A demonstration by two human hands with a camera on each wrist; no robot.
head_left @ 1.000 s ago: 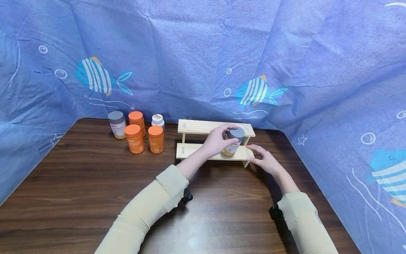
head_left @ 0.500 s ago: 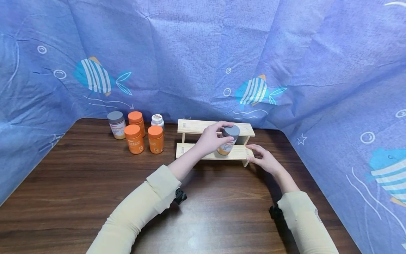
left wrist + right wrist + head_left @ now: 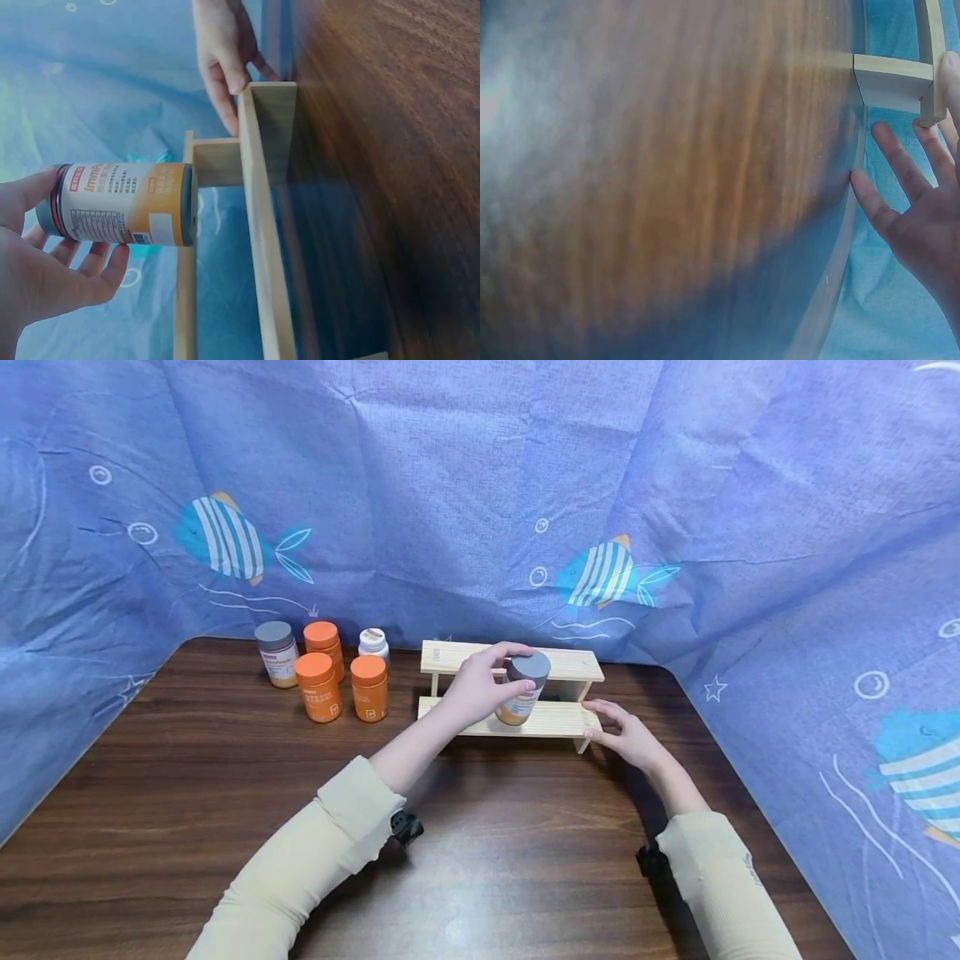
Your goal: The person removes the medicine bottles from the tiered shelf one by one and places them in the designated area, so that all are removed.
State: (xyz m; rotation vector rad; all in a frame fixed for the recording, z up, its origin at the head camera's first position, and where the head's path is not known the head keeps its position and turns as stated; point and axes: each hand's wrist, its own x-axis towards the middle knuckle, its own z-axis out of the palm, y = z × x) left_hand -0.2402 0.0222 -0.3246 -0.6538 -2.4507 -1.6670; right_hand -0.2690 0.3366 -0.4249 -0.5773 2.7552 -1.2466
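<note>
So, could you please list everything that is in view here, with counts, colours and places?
held bottle: 1, orange with grey cap, tilted over the rack's lower step
rack: 1, pale wood, two steps, at the back of the table
orange-capped bottles: 3, orange, standing left of the rack
grey-capped bottle: 1, far left of that group
white bottle: 1, at the back of the group
table: 1, dark brown wood
cloth: 1, blue with striped fish, draped behind and at both sides
sleeves: 2, cream, on the forearms
left hand: 1, grips the held bottle near its cap
right hand: 1, fingers straight, touching the right end of the rack's lower step
</note>
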